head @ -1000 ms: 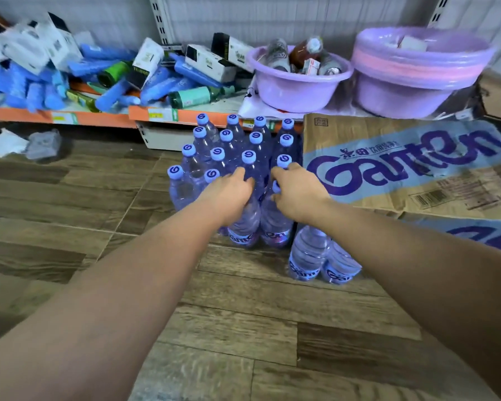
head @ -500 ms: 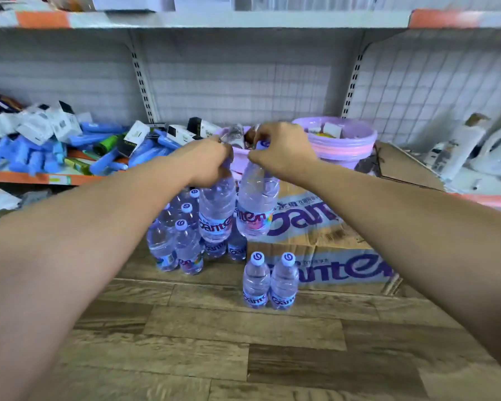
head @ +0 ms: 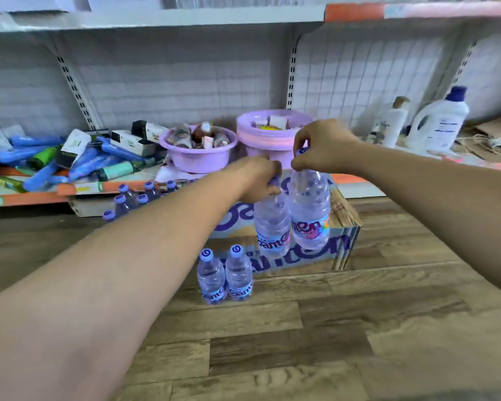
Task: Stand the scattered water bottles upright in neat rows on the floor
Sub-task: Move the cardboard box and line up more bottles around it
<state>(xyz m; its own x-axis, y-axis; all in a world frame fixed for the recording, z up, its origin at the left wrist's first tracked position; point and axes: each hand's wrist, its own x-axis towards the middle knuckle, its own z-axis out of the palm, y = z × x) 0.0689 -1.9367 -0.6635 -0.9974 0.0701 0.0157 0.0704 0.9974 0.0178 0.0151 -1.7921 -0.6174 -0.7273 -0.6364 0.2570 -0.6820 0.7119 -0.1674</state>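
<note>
a clear plastic water bottle with a blue cap [head: 272,227] is held by its top in the curled left hand [head: 261,180]. a second clear bottle [head: 310,215] is pinched at the cap by the right hand [head: 321,149], a bit higher. both are hung upright, side by side, over the wooden floor [head: 301,328]. a pair of standing bottles [head: 239,273] is seen below and left of the hands, nearer the left hand. the spot beside it is likely meant for them.
</note>
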